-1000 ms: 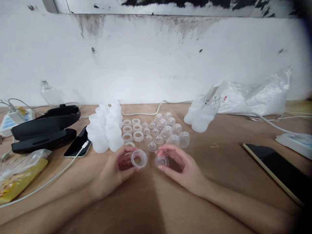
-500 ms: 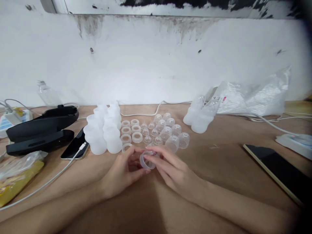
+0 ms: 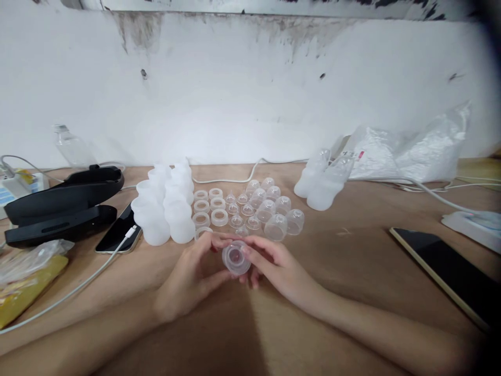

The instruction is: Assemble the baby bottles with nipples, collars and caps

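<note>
Between both hands is a translucent ring [image 3: 236, 258] with a clear round piece in its middle. My left hand [image 3: 191, 277] grips its left side, and my right hand [image 3: 279, 269] holds the right side with the thumb across its face. Just beyond the hands lie several translucent rings [image 3: 219, 217] in two columns, several small clear nipples [image 3: 253, 223] and several clear domed caps [image 3: 275, 227]. To their left stand several white bottles [image 3: 182, 222] in rows. Farther right, two capped bottles [image 3: 321, 194] stand near the wall.
A phone [image 3: 117, 232] with a cable, black cases [image 3: 64, 224] and a yellow packet [image 3: 33, 282] lie at the left. A large phone [image 3: 442, 277], a power strip [image 3: 473, 224] and a plastic bag [image 3: 407, 154] are at the right. A clear bottle [image 3: 72, 146] stands by the wall.
The ring has turned to face the camera more, with the round piece showing in it. My right fingers have shifted off its opening to its side and beneath it. The view has tilted down slightly.
</note>
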A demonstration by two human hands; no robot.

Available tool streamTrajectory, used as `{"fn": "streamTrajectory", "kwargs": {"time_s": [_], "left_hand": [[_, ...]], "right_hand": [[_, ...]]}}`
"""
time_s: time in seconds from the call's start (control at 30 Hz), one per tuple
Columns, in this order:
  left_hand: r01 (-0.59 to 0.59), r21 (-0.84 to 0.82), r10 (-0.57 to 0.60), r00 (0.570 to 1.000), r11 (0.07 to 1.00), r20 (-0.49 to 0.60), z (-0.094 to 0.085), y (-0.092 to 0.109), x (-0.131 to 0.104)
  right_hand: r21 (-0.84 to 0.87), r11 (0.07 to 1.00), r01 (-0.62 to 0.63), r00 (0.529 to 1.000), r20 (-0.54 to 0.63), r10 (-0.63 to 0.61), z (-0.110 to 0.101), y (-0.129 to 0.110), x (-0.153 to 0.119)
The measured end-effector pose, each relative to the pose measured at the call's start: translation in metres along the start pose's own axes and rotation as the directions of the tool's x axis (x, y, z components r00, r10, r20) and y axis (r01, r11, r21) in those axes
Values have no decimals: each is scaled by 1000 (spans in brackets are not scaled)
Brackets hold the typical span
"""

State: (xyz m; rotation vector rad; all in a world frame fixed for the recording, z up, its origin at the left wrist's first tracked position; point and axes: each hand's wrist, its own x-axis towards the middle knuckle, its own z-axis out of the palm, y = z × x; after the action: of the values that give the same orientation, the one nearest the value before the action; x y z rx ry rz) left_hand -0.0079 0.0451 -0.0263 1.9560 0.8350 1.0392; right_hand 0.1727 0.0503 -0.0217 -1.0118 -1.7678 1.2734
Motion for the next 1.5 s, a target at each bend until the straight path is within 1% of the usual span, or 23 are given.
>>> {"fn": "streamTrajectory", "kwargs": {"time_s": [0.03, 0.07, 0.13, 0.2, 0.23, 0.3, 0.37, 0.47, 0.57, 0.67, 0.77, 0.87, 0.97, 1.1, 1.2, 1.3, 1.4, 1.5], "left_hand": [[-15, 53, 15, 1000, 998, 14, 0, 2, 0], [-24, 96, 22, 999, 995, 27, -1, 4, 0], [-20, 152, 14, 999, 988, 43, -1, 8, 0], [44, 153, -50, 998, 987, 35, 0, 10, 1], [99, 122, -103, 994, 988, 30, 1, 10, 2], [205, -3, -204, 978, 979, 34, 4, 9, 4], [268, -128, -264, 963, 955, 44, 7, 6, 7], [287, -228, -291, 957, 930, 20, 10, 0, 11], [277, -271, -282, 959, 922, 22, 12, -4, 13], [287, -210, -288, 957, 935, 27, 12, -6, 12], [292, -92, -295, 956, 952, -12, 11, -3, 9], [273, -1, -273, 961, 962, -55, 10, 0, 8], [232, -1, -232, 971, 973, -48, 11, 2, 9], [219, -17, -219, 976, 976, -8, 11, 3, 11], [228, 0, -228, 973, 974, -18, 10, 5, 11], [237, 31, -236, 971, 971, -38, 10, 6, 11], [237, 89, -234, 971, 967, -42, 10, 5, 10], [218, 156, -215, 976, 964, -31, 11, 5, 10]], "right_hand": [[42, 998, -51, 999, 20, 50, 1, 1, 2], [54, 996, -72, 997, 6, 72, 1, 3, 3], [27, 997, -79, 995, -60, 80, 2, 6, 2], [14, 998, -69, 995, -74, 69, 3, 8, -1], [23, 998, -58, 996, -63, 59, 4, 9, -3], [47, 998, -30, 999, -32, 31, 7, 7, -5], [34, 999, 13, 1000, -26, -12, 10, 5, -6], [-4, 998, 57, 996, -63, -57, 12, 4, -4], [-3, 1000, 23, 992, -124, -23, 11, 6, -1], [6, 1000, 2, 988, -157, -1, 9, 8, 1], [28, 1000, 6, 987, -159, -1, 9, 9, 0], [14, 1000, 21, 988, -151, -18, 10, 8, -1], [14, 1000, 9, 991, -137, -7, 11, 7, -2], [119, 992, -35, 993, -104, 48, 12, 8, 1], [156, 988, -10, 996, -91, 24, 12, 8, 2], [129, 992, 4, 996, -94, 8, 11, 7, 2], [58, 998, -2, 995, -102, 8, 12, 5, 0], [-28, 999, 16, 996, -85, -18, 13, 4, -2]]}}
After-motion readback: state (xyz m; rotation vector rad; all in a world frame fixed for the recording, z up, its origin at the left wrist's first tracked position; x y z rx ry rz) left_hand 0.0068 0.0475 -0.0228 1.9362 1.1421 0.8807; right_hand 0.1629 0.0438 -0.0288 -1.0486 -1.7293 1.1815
